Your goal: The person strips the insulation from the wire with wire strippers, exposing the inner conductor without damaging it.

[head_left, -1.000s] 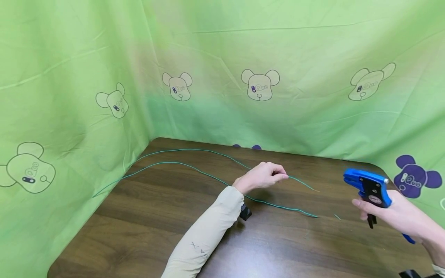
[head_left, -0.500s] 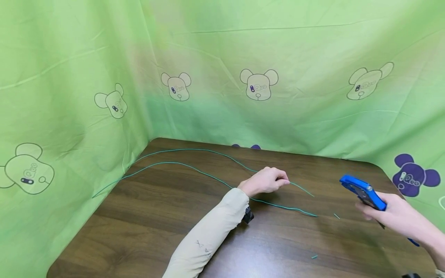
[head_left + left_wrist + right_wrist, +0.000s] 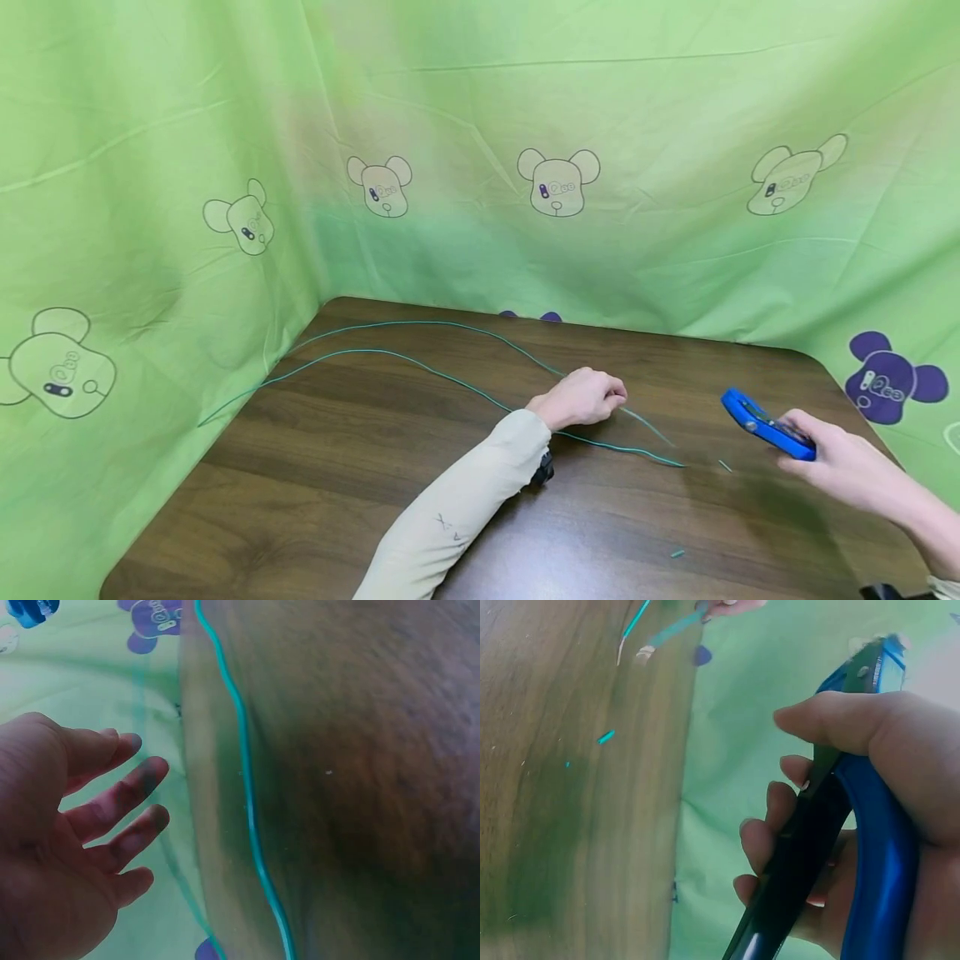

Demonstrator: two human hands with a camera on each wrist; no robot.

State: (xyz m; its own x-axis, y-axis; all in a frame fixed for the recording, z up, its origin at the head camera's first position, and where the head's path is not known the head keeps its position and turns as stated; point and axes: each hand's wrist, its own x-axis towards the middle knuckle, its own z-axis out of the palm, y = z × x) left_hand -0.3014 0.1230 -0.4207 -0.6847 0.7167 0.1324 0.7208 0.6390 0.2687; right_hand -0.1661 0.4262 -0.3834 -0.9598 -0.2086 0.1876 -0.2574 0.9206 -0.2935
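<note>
the left hand (image 3: 583, 397) rests near the middle of the table (image 3: 300, 492), fingers curled in the head view, seemingly pinching the thin green wire (image 3: 420, 364) to keep its free end steady; the wrist view shows looser fingers, so the grip is uncertain. the wire trails back toward the table's far left corner. the right hand (image 3: 840, 458), over the right edge, grips the blue wire stripper (image 3: 765, 423), tilted low and flat, fingers wrapped round its handle.
</note>
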